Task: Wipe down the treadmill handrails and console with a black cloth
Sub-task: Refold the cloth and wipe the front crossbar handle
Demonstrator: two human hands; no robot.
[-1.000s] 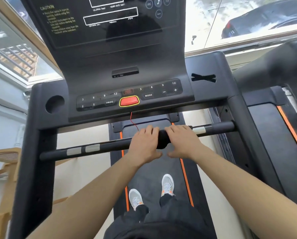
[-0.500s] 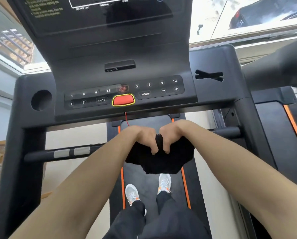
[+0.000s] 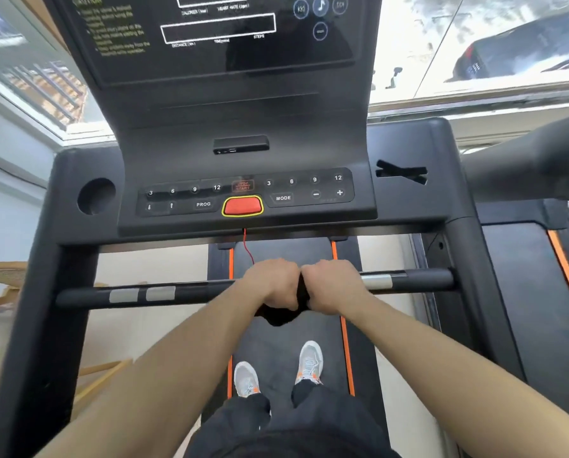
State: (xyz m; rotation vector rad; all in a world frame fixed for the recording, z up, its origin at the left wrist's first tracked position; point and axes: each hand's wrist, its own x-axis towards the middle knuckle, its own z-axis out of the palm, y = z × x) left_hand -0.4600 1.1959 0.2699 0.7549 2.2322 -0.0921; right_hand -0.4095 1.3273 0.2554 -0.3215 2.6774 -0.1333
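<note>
A black horizontal handrail bar with silver sensor patches runs across the treadmill in front of me. My left hand and my right hand sit side by side at its middle, both closed around a black cloth wrapped over the bar. A fold of the cloth hangs below my hands. Above the bar is the black console with a button panel and a red stop key. The dark display rises at the top.
A round cup hole lies left of the panel and a slotted holder right. A thin red safety cord hangs from the stop key towards my hands. The belt and my shoes are below. Another treadmill stands right.
Half a second ago both hands held the bunched cloth just off the bar; now they press it down around the bar's middle, as one second ago.
</note>
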